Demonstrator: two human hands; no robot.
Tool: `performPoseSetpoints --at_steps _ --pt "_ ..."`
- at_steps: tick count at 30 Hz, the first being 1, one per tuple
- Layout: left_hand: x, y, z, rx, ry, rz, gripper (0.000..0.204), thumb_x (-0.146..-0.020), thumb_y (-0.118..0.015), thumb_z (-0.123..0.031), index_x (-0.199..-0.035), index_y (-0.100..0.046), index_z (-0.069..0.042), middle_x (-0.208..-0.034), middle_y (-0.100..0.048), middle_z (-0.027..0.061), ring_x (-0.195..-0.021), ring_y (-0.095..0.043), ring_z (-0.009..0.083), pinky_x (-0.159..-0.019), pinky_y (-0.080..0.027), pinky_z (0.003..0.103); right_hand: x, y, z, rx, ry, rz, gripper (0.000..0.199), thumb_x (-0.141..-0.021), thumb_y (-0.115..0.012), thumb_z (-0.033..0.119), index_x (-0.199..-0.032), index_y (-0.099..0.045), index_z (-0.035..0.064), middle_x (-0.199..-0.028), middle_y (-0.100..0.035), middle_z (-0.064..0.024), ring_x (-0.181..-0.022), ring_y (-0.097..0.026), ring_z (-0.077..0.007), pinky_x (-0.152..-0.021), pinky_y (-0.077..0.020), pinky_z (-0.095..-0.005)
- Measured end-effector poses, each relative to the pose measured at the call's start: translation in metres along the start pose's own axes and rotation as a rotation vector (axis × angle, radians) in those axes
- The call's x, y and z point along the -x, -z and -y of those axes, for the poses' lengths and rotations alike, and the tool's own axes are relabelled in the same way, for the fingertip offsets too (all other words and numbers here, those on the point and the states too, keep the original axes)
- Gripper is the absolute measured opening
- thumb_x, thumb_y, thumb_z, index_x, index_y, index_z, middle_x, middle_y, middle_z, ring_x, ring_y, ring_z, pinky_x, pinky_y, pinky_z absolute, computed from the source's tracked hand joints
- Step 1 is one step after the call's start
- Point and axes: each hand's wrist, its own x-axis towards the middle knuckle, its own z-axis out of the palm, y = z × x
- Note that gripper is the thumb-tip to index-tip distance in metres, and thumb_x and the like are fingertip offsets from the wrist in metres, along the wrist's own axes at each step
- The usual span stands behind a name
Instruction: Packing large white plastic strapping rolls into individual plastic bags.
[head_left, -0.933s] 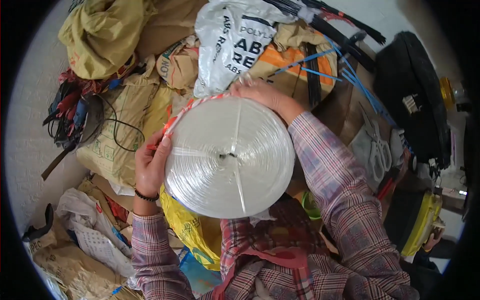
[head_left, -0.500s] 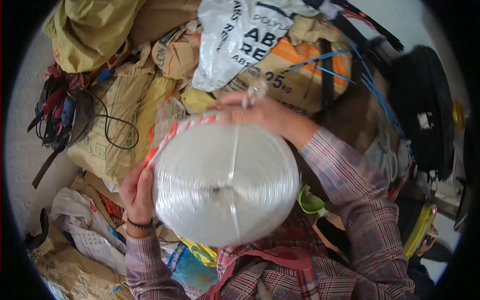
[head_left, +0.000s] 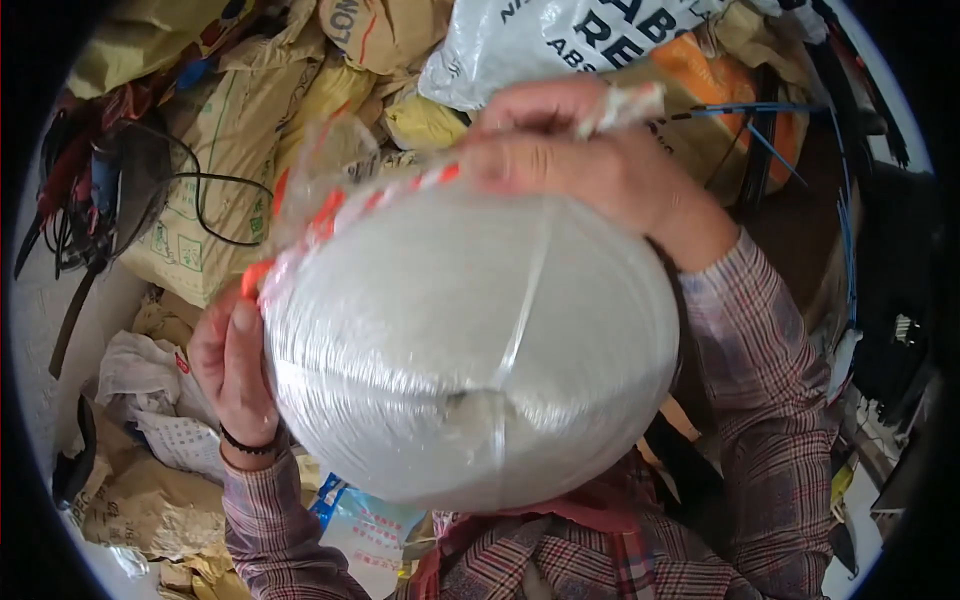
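A broad white plastic roll [head_left: 470, 320] tilts between two hands in front of a plaid shirt [head_left: 765, 370] — likely heavy, firm and slick, best held by opposite rims. The left hand [head_left: 235, 360] clamps its left edge beside a red-and-white strip [head_left: 335, 210]; the right hand [head_left: 610, 165] curls over the far rim, its grip impossible to tell — brown sacks [head_left: 205, 190] lie beyond.

On my feed I have the roll [head_left: 470, 310] between left fingers [head_left: 208, 345] at its left edge and right fingers [head_left: 540, 98] at its far edge, a strip [head_left: 345, 207] along its far-left edge. A sack [head_left: 560, 45] lies behind; farther left, a cord [head_left: 200, 205] crosses another sack [head_left: 225, 140]. Rods [head_left: 750, 107] lie past the roll's far-right edge.
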Motion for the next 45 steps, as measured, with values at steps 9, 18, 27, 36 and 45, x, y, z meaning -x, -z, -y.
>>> performPoseSetpoints --at_steps 9,18,27,36,45 --pt "-0.077 -0.068 -0.038 -0.029 0.057 0.211 0.033 -0.097 -0.057 -0.023 -0.118 -0.059 0.002 -0.098 -0.064 0.0007 -0.086 -0.054 0.0045 -0.076 -0.042 0.019 -0.027 0.066 -0.016 0.106 0.117 -0.132 0.023 -0.086 -0.07 0.024 -0.088 -0.07 0.0009 -0.077 -0.065 0.0012 -0.071 -0.056 -0.0055 -0.064 -0.0446 -0.0223" --pt "-0.12 -0.076 -0.038 0.029 0.159 0.234 0.025 -0.097 -0.057 -0.023 -0.108 -0.063 -0.001 -0.088 -0.062 -0.0037 -0.078 -0.052 0.0033 -0.071 -0.042 0.019 -0.038 0.085 -0.012 0.156 0.043 -0.247 0.029 -0.085 -0.071 0.029 -0.09 -0.072 0.0009 -0.076 -0.067 -0.0014 -0.071 -0.057 -0.0079 -0.063 -0.0448 -0.0247" --pt "-0.115 -0.082 -0.04 0.044 0.167 0.17 0.017 -0.095 -0.058 -0.017 -0.095 -0.065 -0.003 -0.082 -0.06 -0.0047 -0.075 -0.05 0.0029 -0.068 -0.041 0.019 -0.041 0.091 -0.018 0.268 0.215 -0.141 0.038 -0.082 -0.073 0.039 -0.088 -0.073 0.0016 -0.073 -0.066 -0.0048 -0.068 -0.057 -0.0094 -0.063 -0.0447 -0.0254" --pt "-0.079 -0.074 -0.025 0.147 0.073 0.095 0.014 -0.094 -0.059 -0.014 -0.094 -0.066 -0.002 -0.082 -0.061 -0.0048 -0.074 -0.051 0.0033 -0.068 -0.041 0.019 -0.044 0.074 -0.03 0.425 0.069 -0.154 0.05 -0.079 -0.072 0.048 -0.079 -0.067 -0.0009 -0.069 -0.061 -0.0046 -0.068 -0.056 -0.013 -0.064 -0.0444 -0.0272" --pt "-0.118 -0.07 -0.025 -0.017 0.164 0.191 0.018 -0.094 -0.062 -0.02 -0.097 -0.069 -0.004 -0.083 -0.062 -0.0055 -0.076 -0.052 0.0025 -0.069 -0.042 0.019 -0.005 0.103 -0.043 0.264 -0.033 -0.838 0.065 -0.078 -0.07 0.054 -0.107 -0.06 -0.0039 -0.094 -0.067 -0.0113 -0.08 -0.063 -0.0157 -0.075 -0.0492 -0.0292"
